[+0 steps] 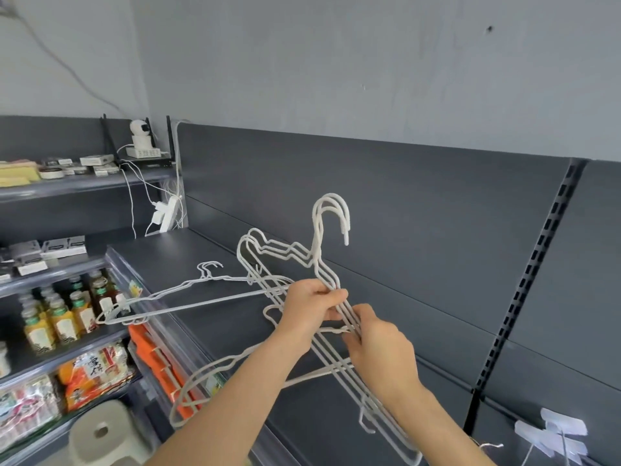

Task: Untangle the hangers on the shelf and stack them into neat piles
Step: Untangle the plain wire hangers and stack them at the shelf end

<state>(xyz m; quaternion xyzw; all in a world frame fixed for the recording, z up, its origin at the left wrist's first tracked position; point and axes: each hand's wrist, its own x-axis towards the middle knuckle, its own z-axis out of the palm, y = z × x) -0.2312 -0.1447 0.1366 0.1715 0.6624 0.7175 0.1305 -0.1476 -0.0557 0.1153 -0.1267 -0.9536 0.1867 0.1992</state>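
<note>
I hold a bunch of white wire hangers (319,260) above the dark grey shelf (188,253), their hooks pointing up near the back panel. My left hand (311,309) grips their shoulder wires from the left. Just below it, my right hand (379,346) pinches the same wires with curled fingers. A second stack of white hangers (188,297) lies flat on the shelf to the left, hooks toward the back. Another hanger (201,381) hangs below my left forearm, caught in the held bunch.
The left shelving holds bottled drinks (64,317) and snack packs (90,371). A small camera (141,136) and a power strip (166,213) sit in the corner. A beige stool (100,432) stands at lower left. White clips (554,435) hang at lower right.
</note>
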